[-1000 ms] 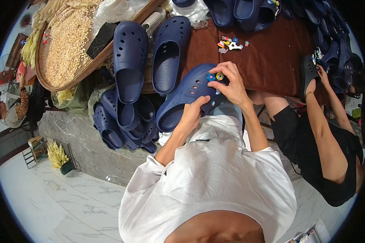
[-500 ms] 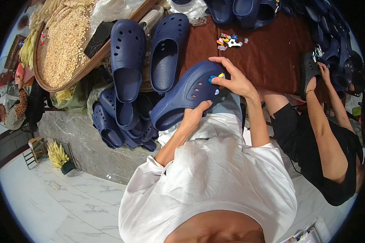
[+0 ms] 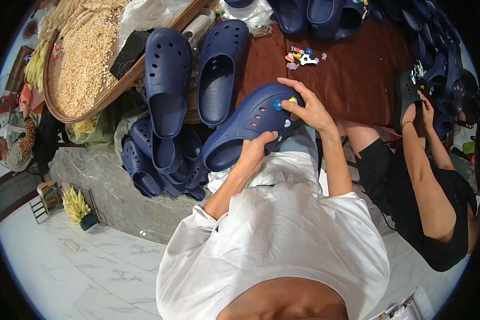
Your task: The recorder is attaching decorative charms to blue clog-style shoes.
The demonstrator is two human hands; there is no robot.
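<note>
A navy clog (image 3: 250, 120) is held over my lap, its toe pointing up and to the right. My left hand (image 3: 257, 156) grips its near side, fingers inside the opening and thumb on the upper. My right hand (image 3: 308, 109) wraps the toe, with the thumb on the top beside a yellow charm (image 3: 293, 100). A blue flower charm (image 3: 278, 105) and a pale heart-shaped charm (image 3: 287, 123) also sit on the toe. On the brown cloth (image 3: 346, 74) beyond lies a small pile of colourful charms (image 3: 302, 57).
Two navy clogs (image 3: 168, 80) rest ahead on the left, above several hanging ones (image 3: 143, 169). A woven tray of grain (image 3: 85, 69) stands far left. On the right a co-worker's hands (image 3: 418, 112) hold a dark clog (image 3: 405, 98). More clogs line the far edge.
The held clog has tilted slightly, so its opening and the charms on its toe face me more. Both hands keep their hold. The co-worker's hand has shifted a little on the dark clog.
</note>
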